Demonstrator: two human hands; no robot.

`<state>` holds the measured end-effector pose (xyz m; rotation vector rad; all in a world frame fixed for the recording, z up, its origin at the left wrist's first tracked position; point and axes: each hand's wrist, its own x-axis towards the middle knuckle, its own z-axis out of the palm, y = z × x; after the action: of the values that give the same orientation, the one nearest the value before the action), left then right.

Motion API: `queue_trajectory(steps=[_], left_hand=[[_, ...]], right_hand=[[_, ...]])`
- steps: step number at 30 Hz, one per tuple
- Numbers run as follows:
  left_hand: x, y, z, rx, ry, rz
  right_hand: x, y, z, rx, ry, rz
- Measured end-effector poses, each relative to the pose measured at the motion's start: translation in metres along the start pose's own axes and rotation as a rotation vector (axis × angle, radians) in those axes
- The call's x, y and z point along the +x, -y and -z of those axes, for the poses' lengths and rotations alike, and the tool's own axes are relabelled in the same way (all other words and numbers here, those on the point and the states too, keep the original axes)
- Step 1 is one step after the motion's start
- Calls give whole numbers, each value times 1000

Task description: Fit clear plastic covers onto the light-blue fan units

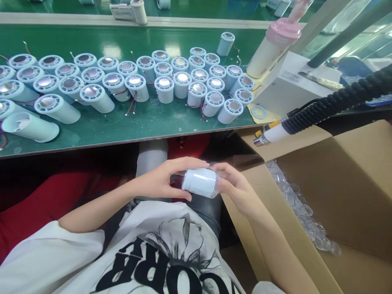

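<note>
A: Workbench [122,130], green-topped, fills the upper half. What sits on it?

B: Dozens of pale blue cylinders [164,87] crowd its far and left parts, some lying tipped near the left edge. A cream bottle with a pink lid [272,47] leans at the right edge.

A: And lower down?

B: An open cardboard box [352,179] stands right of the lap. A black hose nozzle [275,132] hangs over its near corner.

A: The hands?

B: Below the bench's front edge, the left hand [162,181] and right hand [235,188] curl their fingers around a single blue cylinder [200,181], held sideways between them.
</note>
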<state>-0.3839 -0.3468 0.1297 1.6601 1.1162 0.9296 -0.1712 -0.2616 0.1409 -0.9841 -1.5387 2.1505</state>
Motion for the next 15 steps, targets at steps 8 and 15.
queue_trajectory(steps=[8, 15], left_hand=[[0, 0, 0, -16, 3, -34], [3, 1, 0, -37, -3, -92]], right_hand=[[6, -10, -4, 142, 40, -189], [6, -6, -9, 228, 83, -327]])
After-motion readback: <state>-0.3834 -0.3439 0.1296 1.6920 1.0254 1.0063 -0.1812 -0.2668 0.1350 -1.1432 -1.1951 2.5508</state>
